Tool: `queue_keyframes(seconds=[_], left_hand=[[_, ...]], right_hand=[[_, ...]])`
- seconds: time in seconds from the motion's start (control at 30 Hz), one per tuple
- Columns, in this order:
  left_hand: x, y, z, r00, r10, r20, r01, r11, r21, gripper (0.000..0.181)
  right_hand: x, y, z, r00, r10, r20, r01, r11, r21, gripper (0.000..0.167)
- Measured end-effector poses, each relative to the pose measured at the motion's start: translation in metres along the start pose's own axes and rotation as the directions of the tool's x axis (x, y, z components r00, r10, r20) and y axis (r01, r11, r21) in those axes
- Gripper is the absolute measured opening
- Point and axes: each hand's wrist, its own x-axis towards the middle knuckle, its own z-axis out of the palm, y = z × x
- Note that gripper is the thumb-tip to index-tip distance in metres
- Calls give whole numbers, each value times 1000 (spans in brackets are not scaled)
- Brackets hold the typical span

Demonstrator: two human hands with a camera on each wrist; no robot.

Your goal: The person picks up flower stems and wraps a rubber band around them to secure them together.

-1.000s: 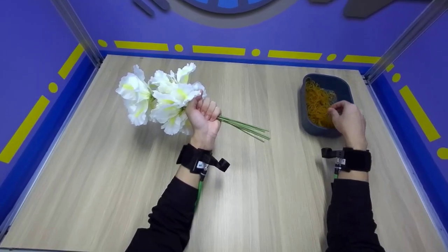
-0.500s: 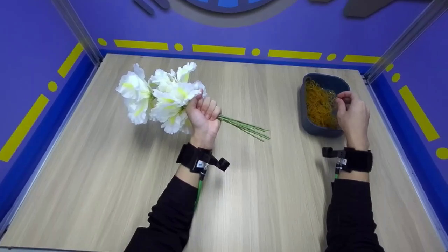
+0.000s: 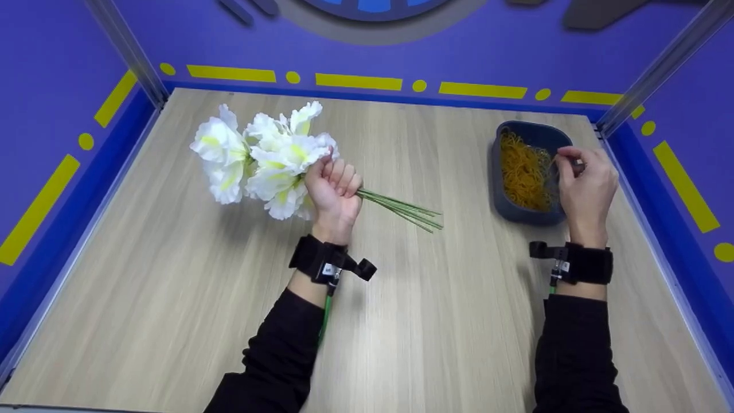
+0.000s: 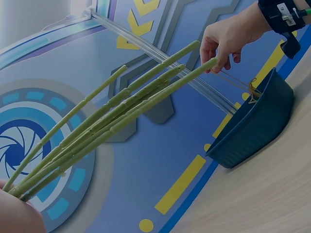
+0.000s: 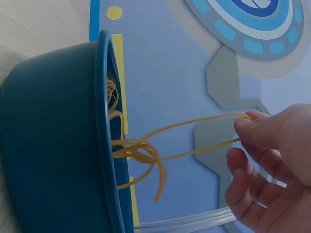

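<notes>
My left hand (image 3: 335, 186) grips a bunch of white artificial flowers (image 3: 281, 158) by the stems just below the blooms. Their green stems (image 4: 116, 111) stick out past the fist to the right. Between thumb and index finger, my right hand (image 3: 588, 186) pinches a yellow rubber band (image 5: 194, 151) above the right side of a dark blue bin (image 3: 524, 215). In the right wrist view that band is stretched into a loop and tangled with other bands at the bin's rim. A heap of yellow rubber bands (image 3: 522, 172) lies inside the bin.
The bin stands at the back right of the wooden table (image 3: 424, 321), near the right wall (image 3: 688, 189). Purple panels with yellow marks enclose the back and sides. Each wrist wears a black strap (image 3: 588, 264) with a camera.
My right hand has risen from the heap in the bin and moved right, drawing out a rubber band. The left hand and the flowers have stayed in place.
</notes>
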Motion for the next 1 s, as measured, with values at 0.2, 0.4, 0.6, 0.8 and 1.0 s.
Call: queue_keyframes(seconds=[0.2, 0.4, 0.6, 0.8, 1.0], left_hand=[[0, 0, 0, 999, -20, 25, 20, 1000, -3, 46], [-1, 1, 0, 1000, -19, 25, 19, 1000, -3, 47], [-1, 1, -1, 1000, -14, 19, 14, 1000, 1, 47], [-1, 2, -1, 1000, -20, 16, 20, 1000, -1, 46], [0, 2, -1, 1000, -23, 16, 23, 1000, -11, 46]], right_hand=[[-2, 3, -3, 996, 60, 64, -59, 998, -30, 39], [-5, 13, 0, 928, 180, 327, -148, 982, -120, 54], [-7, 29, 8, 838, 215, 502, -171, 976, -133, 43], [-9, 34, 18, 643, 215, 736, -151, 977, -153, 64], [-10, 35, 18, 719, 211, 663, -132, 977, -167, 48]])
